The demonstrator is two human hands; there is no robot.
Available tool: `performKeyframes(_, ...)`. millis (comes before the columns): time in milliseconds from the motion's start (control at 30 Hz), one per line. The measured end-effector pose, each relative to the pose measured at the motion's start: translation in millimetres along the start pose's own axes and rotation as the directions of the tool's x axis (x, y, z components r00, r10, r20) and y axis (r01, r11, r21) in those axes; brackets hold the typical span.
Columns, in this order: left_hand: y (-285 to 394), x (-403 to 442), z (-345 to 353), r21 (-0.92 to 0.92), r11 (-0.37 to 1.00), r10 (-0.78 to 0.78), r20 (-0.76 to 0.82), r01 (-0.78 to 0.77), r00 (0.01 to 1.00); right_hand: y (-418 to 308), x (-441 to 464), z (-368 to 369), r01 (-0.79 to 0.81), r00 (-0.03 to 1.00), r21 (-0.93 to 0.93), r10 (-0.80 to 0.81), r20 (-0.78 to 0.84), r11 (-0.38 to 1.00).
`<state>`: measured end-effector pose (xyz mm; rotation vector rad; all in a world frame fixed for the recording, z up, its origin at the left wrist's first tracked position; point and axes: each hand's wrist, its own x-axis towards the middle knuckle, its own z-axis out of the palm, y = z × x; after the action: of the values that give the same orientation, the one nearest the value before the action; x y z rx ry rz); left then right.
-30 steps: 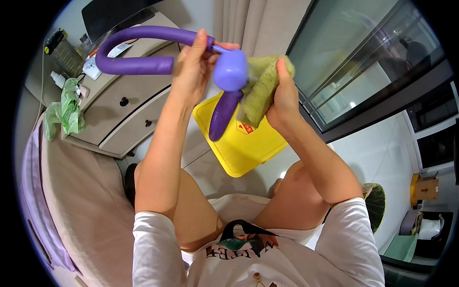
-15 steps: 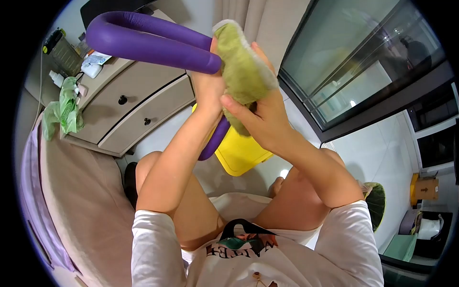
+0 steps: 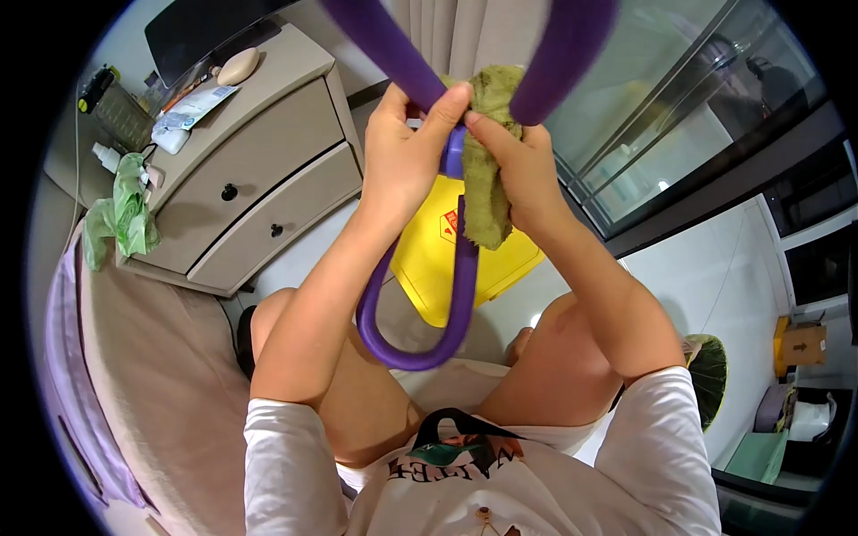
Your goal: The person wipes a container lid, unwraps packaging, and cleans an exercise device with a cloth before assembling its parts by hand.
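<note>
A purple foam-covered thigh exerciser [image 3: 458, 322] is held up in front of me, one loop hanging down and two padded arms running past the top of the view. My left hand [image 3: 409, 147] is closed around it near the blue-purple middle joint [image 3: 453, 154]. In my right hand [image 3: 525, 170] is a fuzzy olive-green cloth [image 3: 485, 192], pinched beneath the thumb and pressed against the exerciser by the joint. Both thumbs nearly meet at the cloth's edge. The cloth and fingers hide part of the joint.
Below the hands is a yellow lidded box [image 3: 420, 259] on the floor. A beige dresser [image 3: 268, 170] at left carries a bottle [image 3: 121, 116], a packet and other small items. A green plastic bag [image 3: 130, 210] hangs by the bed [image 3: 170, 357]. A glass door [image 3: 661, 116] stands at right.
The exerciser has turned from pointing left to upright, its lower loop now hanging over my lap. The cloth has shifted slightly right and down, and my left hand is now visible gripping near the joint.
</note>
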<state>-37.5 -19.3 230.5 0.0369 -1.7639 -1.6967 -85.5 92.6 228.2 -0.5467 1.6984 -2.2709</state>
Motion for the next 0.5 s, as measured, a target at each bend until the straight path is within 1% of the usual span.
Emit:
performKeyframes(33, 2.1, 0.0, -2.8, 0.043, 0.999, 0.005, 0.037, -0.006, 0.999, -1.5, 0.1, 0.8, -0.014, 1.0, 0.021, 0.014, -0.015, 1.0)
performKeyframes(67, 1.7, 0.0, -2.8, 0.042, 0.999, 0.006, 0.035, -0.008, 0.999, -3.9, -0.1, 2.1, -0.027, 0.999, 0.04, 0.028, -0.03, 0.999)
performKeyframes(100, -0.1, -0.5, -2.9, 0.008, 0.999, 0.048, 0.063, -0.049, 0.997, -4.0, -0.1, 2.7, -0.027, 0.999, 0.039, 0.028, -0.029, 0.999)
performKeyframes(133, -2.7, -1.1, -2.9, -0.027, 0.996, 0.091, 0.089, -0.089, 0.992, -3.9, 0.1, 3.5, -0.046, 0.998, 0.08, 0.049, -0.034, 0.996)
performKeyframes(167, -8.2, -1.7, -2.4, -0.029, 0.996, 0.091, 0.087, -0.089, 0.992, -3.8, 0.2, 4.3, -0.065, 0.997, 0.12, 0.07, -0.038, 0.991)
performKeyframes(233, -20.8, -2.2, -0.7, 0.053, 0.984, 0.168, 0.065, -0.172, 0.984, -1.7, 1.1, 6.4, -0.081, 0.995, 0.145, 0.088, -0.048, 0.986)
performKeyframes(267, -25.9, -2.4, -0.9, 0.052, 0.984, 0.17, 0.063, -0.173, 0.983, -0.3, 1.6, 6.6, -0.095, 0.993, 0.173, 0.106, -0.059, 0.98)
performKeyframes(300, -26.6, -2.4, -0.7, 0.104, 0.982, 0.153, 0.048, -0.157, 0.987, 2.0, 2.0, 5.9, -0.094, 0.993, 0.173, 0.106, -0.058, 0.98)
performKeyframes(333, -26.8, -2.5, -1.0, 0.155, 0.978, 0.137, 0.032, -0.141, 0.99, 5.3, 2.2, 5.1, -0.073, 0.995, 0.096, 0.078, -0.054, 0.993)
performKeyframes(367, -26.2, -2.8, -2.1, 0.155, 0.978, 0.139, 0.031, -0.142, 0.99, 7.9, 2.6, 4.6, -0.049, 0.998, 0.017, 0.05, -0.048, 0.999)
performKeyframes(400, -20.6, -3.1, -3.3, 0.199, 0.973, 0.128, -0.024, -0.12, 0.992, 9.2, 2.3, 2.4, -0.047, 0.998, 0.016, 0.048, -0.045, 0.999)
performKeyframes(433, -17.1, -3.2, -4.3, 0.243, 0.965, 0.117, -0.082, -0.094, 0.99, 9.6, 0.5, -1.5, 0.022, 0.994, -0.152, -0.005, 0.107, 0.988)
performKeyframes(467, -17.2, -0.9, -6.1, 0.244, 0.965, 0.118, -0.086, -0.093, 0.989, 10.0, -2.3, -2.9, 0.113, 0.964, -0.301, -0.031, 0.264, 0.947)
performKeyframes(500, -18.3, 3.3, -8.9, 0.206, 0.973, 0.128, -0.112, -0.103, 0.985, 4.0, -8.9, 3.5, 0.206, 0.937, -0.201, -0.134, 0.324, 0.958)
